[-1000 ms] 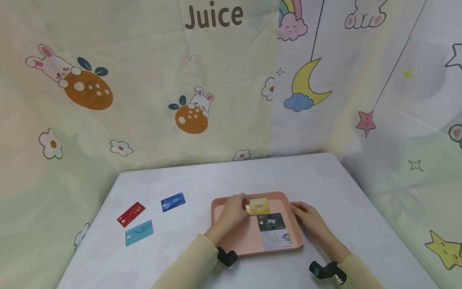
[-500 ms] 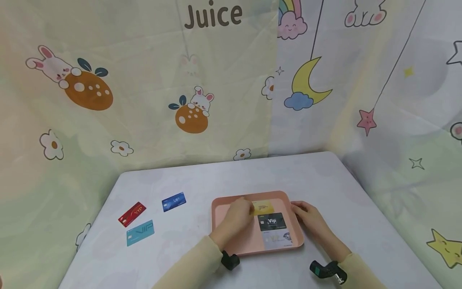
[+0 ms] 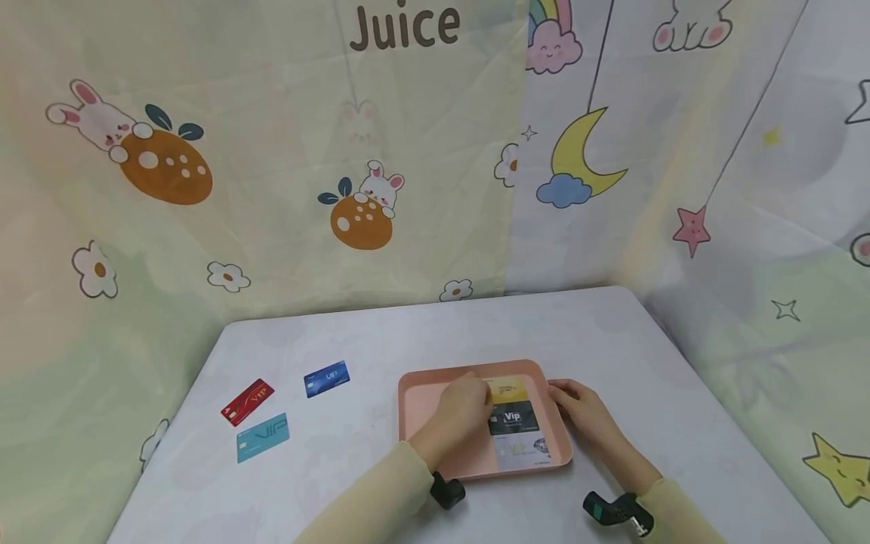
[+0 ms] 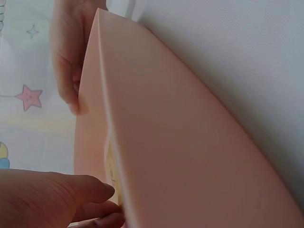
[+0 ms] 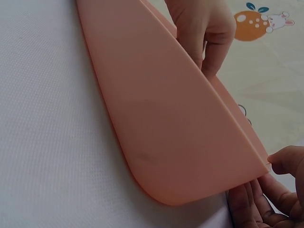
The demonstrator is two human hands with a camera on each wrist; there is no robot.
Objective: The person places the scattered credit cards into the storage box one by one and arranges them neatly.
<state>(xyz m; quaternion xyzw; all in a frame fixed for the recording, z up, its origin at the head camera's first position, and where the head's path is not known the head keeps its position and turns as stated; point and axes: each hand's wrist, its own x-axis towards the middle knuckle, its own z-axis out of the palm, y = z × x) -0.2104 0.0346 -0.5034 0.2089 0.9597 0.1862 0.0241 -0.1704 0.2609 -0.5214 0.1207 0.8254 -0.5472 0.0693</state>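
A pink tray [image 3: 410, 400] lies on the table with a gold card [image 3: 511, 389], a black Vip card [image 3: 514, 418] and a silver card [image 3: 522, 452] stacked in a column in its right half. My left hand [image 3: 458, 414] reaches over the tray, thumb and fingers gripping the left edge of the gold card, whose left end they hide. In the left wrist view, a thin strip of that card shows beside the thumb [image 4: 97, 187]. At the tray's right rim, my right hand [image 3: 586, 414] pinches the edge, thumb on top and fingers below in the right wrist view.
To the left on the white table [image 3: 353, 468] lie a red VIP card [image 3: 248, 402], a teal VIP card [image 3: 263, 438] and a blue VIP card [image 3: 327, 378]. A printed cartoon curtain [image 3: 285, 151] encloses the back and sides.
My left hand has moved right with the gold card, bringing it in line above the black card. The right hand has stayed at the tray rim.
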